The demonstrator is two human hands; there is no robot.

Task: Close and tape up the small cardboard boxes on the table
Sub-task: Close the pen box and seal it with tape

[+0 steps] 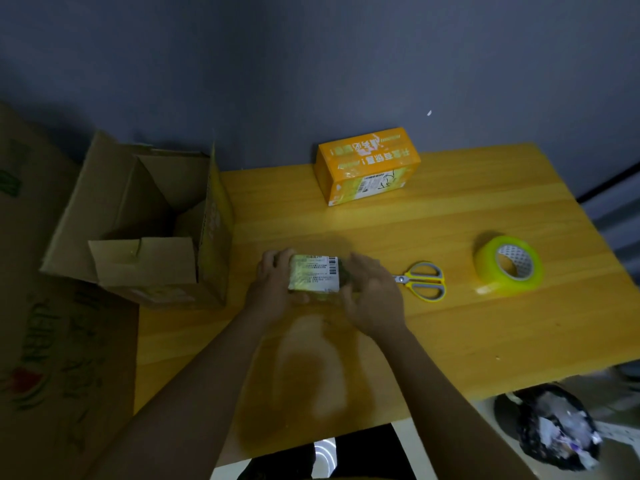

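Head view: small box (313,273) with a white shipping label sits near table centre, held between both hands. Left hand (273,282) grips its left end, fingers curled over the far edge. Right hand (372,294) cups the right end, fingers loosely together; whether they pinch a flap I cannot tell. Scissors (422,280) lie just right of it, tape roll (507,268) further right, an orange box (367,164) at the far side.

Judged step: closing the flaps. Next: hold them shut and fetch the tape.
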